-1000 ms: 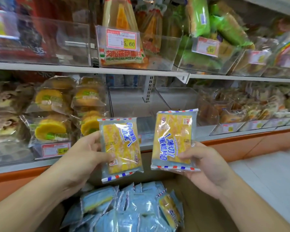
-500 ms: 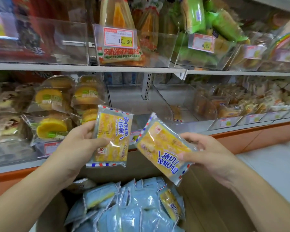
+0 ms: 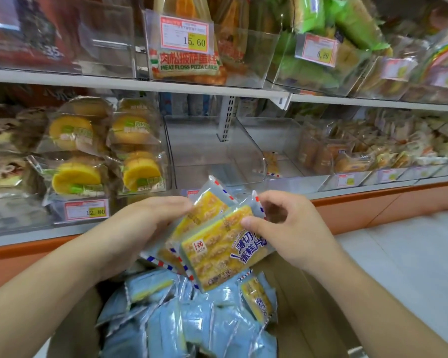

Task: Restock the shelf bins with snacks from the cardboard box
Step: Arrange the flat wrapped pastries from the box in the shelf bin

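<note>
2 yellow cake packets (image 3: 217,244) sit overlapped at frame centre, above the cardboard box (image 3: 303,306) of blue-wrapped snacks. The left hand (image 3: 142,228) grips the rear packet; the right hand (image 3: 285,228) pinches the front one by thumb and fingers. Behind, mid-frame, stands 1 clear bin (image 3: 212,151), seemingly bare. Slick wrappers stacked loosely could slide apart and drop during the reach.
</note>
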The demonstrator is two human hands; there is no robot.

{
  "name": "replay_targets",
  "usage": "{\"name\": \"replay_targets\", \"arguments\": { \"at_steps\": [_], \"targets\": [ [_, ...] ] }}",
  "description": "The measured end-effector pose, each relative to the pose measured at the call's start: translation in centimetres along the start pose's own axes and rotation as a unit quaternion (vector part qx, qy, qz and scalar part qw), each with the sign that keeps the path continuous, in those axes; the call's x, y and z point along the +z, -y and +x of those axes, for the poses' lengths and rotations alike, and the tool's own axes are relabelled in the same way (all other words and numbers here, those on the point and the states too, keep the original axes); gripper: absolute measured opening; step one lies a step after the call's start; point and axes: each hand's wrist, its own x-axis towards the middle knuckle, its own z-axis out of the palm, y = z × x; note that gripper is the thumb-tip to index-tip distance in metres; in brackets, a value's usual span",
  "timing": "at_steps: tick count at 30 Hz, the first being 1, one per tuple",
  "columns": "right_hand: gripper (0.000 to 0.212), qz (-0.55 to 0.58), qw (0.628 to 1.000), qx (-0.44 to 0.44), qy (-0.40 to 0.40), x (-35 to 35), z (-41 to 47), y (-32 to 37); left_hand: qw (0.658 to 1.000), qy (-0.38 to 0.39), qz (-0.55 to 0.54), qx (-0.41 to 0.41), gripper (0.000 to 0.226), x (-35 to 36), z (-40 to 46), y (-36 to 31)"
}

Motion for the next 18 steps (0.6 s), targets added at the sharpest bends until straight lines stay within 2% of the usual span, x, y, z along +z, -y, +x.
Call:
{"name": "replay_targets", "arguments": {
  "at_steps": [1, 4, 6, 8, 10, 14, 18],
  "targets": [
    [0.031, -0.018, 1.000, -0.011, -0.014, 0.2, -0.1, 0.1, 1.000, 0.022, 0.005, 0.007, 0.040, 0.2, -0.1, 0.0],
    [0.026, -0.030, 0.997, -0.046, -0.056, 0.9, -0.3, 0.3, 0.982, 0.101, 0.144, 0.065, 0.045, 0.5, -1.1, 0.1],
    [0.024, -0.038, 0.995, -0.073, -0.062, 1.5, -0.4, 0.5, 0.971, 0.101, 0.204, 0.074, 0.048, 0.3, -1.2, 0.2],
    [0.024, -0.047, 0.994, -0.083, -0.051, 1.8, -0.5, 0.8, 0.959, 0.107, 0.250, 0.083, 0.041, 0.0, -1.0, 0.2],
    [0.037, -0.036, 0.997, -0.073, -0.006, 1.8, -0.5, 0.9, 0.944, 0.117, 0.297, 0.086, 0.030, -0.2, -1.0, 0.2],
    [0.072, 0.079, 0.980, -0.034, 0.182, 1.1, -0.7, 1.2, 0.927, 0.140, 0.340, 0.078, 0.028, -0.3, -1.0, 0.1],
    [0.079, 0.088, 0.972, -0.011, 0.219, 0.3, -0.2, 1.0, 0.932, 0.140, 0.327, 0.070, 0.037, -0.9, -0.8, -0.4]
  ]
}}
